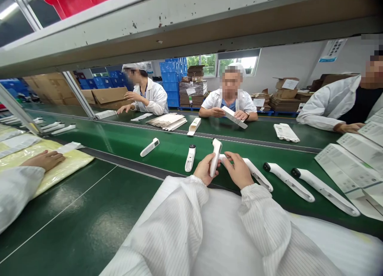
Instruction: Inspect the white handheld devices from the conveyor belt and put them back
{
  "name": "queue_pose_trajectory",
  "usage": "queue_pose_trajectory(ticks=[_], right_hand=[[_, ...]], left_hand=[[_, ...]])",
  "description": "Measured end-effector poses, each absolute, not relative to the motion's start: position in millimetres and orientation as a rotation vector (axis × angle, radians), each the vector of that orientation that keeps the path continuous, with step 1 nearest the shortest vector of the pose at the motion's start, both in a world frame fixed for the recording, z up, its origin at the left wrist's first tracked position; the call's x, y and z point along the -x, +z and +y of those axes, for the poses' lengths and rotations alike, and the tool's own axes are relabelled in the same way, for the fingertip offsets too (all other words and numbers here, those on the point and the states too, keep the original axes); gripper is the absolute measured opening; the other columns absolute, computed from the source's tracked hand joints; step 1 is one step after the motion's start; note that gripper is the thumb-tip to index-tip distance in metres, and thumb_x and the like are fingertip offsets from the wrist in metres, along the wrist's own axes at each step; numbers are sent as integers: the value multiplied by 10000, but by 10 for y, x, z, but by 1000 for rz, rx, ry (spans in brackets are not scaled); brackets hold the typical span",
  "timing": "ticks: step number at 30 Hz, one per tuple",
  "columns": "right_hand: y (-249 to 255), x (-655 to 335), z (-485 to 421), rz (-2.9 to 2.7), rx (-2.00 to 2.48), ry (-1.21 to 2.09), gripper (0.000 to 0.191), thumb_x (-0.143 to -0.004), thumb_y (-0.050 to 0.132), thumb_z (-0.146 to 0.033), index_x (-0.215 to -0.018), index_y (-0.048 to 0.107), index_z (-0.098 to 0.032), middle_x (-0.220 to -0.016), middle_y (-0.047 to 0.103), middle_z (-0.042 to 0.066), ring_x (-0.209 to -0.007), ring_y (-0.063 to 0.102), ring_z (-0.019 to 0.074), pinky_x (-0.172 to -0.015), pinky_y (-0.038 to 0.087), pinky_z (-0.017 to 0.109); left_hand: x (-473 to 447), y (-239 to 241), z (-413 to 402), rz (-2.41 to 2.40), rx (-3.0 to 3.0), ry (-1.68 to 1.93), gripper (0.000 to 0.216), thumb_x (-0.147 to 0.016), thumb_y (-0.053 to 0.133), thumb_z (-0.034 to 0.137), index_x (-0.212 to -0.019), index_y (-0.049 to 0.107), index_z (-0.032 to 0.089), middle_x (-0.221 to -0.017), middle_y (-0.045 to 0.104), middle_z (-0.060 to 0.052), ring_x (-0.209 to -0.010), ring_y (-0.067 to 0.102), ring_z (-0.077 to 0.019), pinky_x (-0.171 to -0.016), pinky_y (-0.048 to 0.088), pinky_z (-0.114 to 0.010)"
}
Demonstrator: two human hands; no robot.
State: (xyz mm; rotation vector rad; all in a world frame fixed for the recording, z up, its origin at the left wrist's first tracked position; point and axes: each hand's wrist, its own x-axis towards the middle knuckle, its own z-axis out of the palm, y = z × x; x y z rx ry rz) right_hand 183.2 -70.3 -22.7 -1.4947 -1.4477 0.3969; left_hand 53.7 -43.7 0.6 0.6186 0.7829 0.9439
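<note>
My left hand (206,170) is wrapped round the lower part of a white handheld infrared thermometer (216,154), which stands nearly upright with its dark-tipped head on top. Just right of it is my right hand (239,170), fingers bent and thumb apart, with no object visible in its grasp. Partly hidden behind that hand, another white thermometer (260,177) lies on the green belt. Left of my hands are a thermometer showing its inner side (190,158) and a tilted thermometer (150,147). Two more, a nearer thermometer (289,182) and a farther-right thermometer (326,192), lie to the right.
Flattened printed cartons (344,164) lean at the right. Across the belt (119,142), a co-worker (229,100) holds a white box (235,117); others sit either side. A co-worker's hand (44,160) rests at left. A shelf beam (179,24) crosses overhead.
</note>
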Motion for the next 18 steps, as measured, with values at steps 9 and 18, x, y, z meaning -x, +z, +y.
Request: queue_pose_trajectory(ticks=[9, 18], right_hand=[[-96, -1746, -803, -964, 1000, 1250, 362, -655, 695, -462, -918, 615, -227, -890, 644, 13, -860, 588, 182, -721, 479, 297], [-128, -1766, -794, -957, 1095, 1284, 346, -743, 593, -549, -878, 598, -230, -859, 671, 36, -782, 627, 197, -678, 494, 312]], left_hand=[[-399, -31, -322, 1154, -1335, 1068, 170, -786, 535, 288, -921, 578, 194, -943, 608, -75, -932, 558, -209, -788, 428, -324], [-111, -112, -60, 1567, -1633, 846, 480, -650, 573, 73, -1118, 547, 175, -1069, 603, -127, -1046, 529, -268, -802, 420, -321]])
